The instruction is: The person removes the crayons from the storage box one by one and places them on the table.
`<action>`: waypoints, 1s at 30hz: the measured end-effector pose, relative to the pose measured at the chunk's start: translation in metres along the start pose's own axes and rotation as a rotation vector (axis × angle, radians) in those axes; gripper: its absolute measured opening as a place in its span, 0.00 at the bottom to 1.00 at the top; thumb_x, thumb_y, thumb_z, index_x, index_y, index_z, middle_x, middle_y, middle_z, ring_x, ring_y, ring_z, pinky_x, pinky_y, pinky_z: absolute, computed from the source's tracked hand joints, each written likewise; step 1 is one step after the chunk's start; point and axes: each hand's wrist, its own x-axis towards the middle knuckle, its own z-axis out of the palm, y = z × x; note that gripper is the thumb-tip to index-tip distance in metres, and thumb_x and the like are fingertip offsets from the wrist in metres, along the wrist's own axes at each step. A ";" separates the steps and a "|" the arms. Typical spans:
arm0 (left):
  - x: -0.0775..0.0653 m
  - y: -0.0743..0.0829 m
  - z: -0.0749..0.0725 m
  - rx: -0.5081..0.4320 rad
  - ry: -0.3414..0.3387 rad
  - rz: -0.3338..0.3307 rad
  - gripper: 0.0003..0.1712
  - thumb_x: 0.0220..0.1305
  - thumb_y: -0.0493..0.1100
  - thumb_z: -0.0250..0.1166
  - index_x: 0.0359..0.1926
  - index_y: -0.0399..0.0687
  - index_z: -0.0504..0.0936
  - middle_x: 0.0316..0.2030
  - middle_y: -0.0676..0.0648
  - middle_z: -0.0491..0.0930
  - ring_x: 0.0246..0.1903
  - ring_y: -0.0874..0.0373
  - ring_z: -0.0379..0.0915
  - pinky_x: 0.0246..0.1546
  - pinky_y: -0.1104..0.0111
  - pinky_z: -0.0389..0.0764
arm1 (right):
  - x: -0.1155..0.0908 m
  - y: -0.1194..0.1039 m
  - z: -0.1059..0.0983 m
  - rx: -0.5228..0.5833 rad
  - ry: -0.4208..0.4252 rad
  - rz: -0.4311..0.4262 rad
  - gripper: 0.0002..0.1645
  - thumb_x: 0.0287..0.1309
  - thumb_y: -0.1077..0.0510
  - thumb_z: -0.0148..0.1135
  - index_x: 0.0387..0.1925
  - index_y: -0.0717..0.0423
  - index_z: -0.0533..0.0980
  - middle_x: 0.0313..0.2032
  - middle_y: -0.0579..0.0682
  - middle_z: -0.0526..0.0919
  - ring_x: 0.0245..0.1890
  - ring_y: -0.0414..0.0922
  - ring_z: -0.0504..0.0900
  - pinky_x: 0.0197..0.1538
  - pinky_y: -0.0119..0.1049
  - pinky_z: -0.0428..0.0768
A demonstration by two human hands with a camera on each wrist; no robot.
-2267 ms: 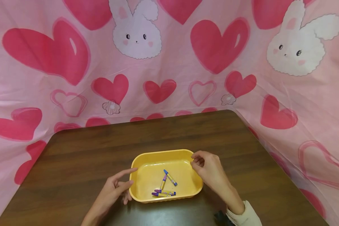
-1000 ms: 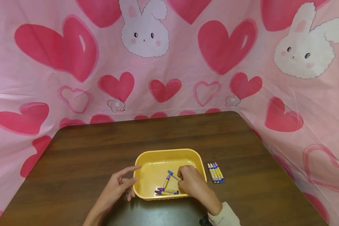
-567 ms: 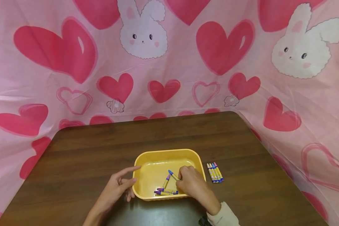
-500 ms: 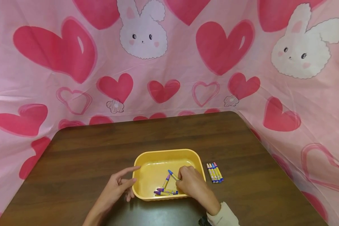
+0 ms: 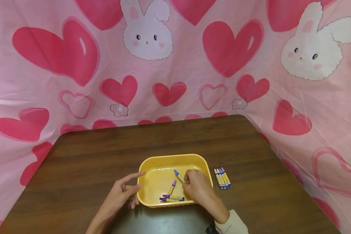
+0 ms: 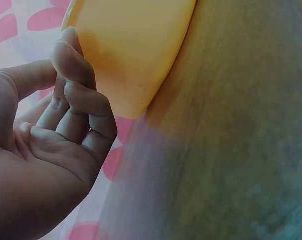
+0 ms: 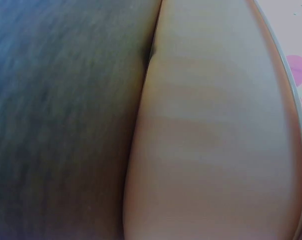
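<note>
The right hand (image 5: 199, 186) pinches the blue crayon (image 5: 179, 176) toward its near end, inside the yellow tray (image 5: 163, 162). Probably light, stiff and snappable, it suits a mid-barrel hold. The left hand (image 5: 123, 191), fingers apart, touches the left rim.

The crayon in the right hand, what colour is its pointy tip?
The crayon has a blue tip, seen best in the head view.

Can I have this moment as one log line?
Right-hand grip: holds blue crayon; left-hand grip: at left rim of yellow tray; inside: three other crayons; right of tray: four crayons
</note>
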 end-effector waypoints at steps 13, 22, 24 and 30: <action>-0.001 -0.001 -0.001 0.000 -0.013 -0.001 0.28 0.74 0.39 0.57 0.70 0.32 0.64 0.18 0.42 0.82 0.14 0.61 0.77 0.17 0.68 0.81 | -0.005 0.000 -0.023 0.089 0.194 0.042 0.06 0.44 0.66 0.70 0.23 0.54 0.80 0.19 0.40 0.75 0.22 0.35 0.71 0.28 0.29 0.74; 0.001 0.000 0.001 0.000 -0.016 0.010 0.29 0.73 0.39 0.58 0.70 0.31 0.64 0.17 0.45 0.82 0.14 0.61 0.77 0.17 0.67 0.81 | -0.025 0.020 -0.057 0.166 0.281 0.133 0.07 0.45 0.67 0.71 0.26 0.54 0.81 0.22 0.41 0.77 0.25 0.37 0.75 0.33 0.30 0.76; -0.001 -0.001 0.001 0.005 -0.014 0.016 0.29 0.73 0.38 0.58 0.70 0.30 0.63 0.17 0.45 0.82 0.14 0.61 0.77 0.16 0.67 0.81 | -0.032 0.027 -0.063 0.178 0.290 0.159 0.07 0.46 0.67 0.71 0.27 0.55 0.82 0.23 0.41 0.78 0.26 0.38 0.76 0.29 0.28 0.77; -0.003 0.002 0.001 0.059 0.022 -0.039 0.29 0.73 0.41 0.59 0.69 0.34 0.66 0.17 0.41 0.81 0.14 0.59 0.76 0.18 0.65 0.81 | -0.047 0.057 -0.076 0.163 0.296 0.268 0.06 0.48 0.67 0.70 0.30 0.56 0.83 0.24 0.42 0.81 0.25 0.37 0.76 0.29 0.28 0.76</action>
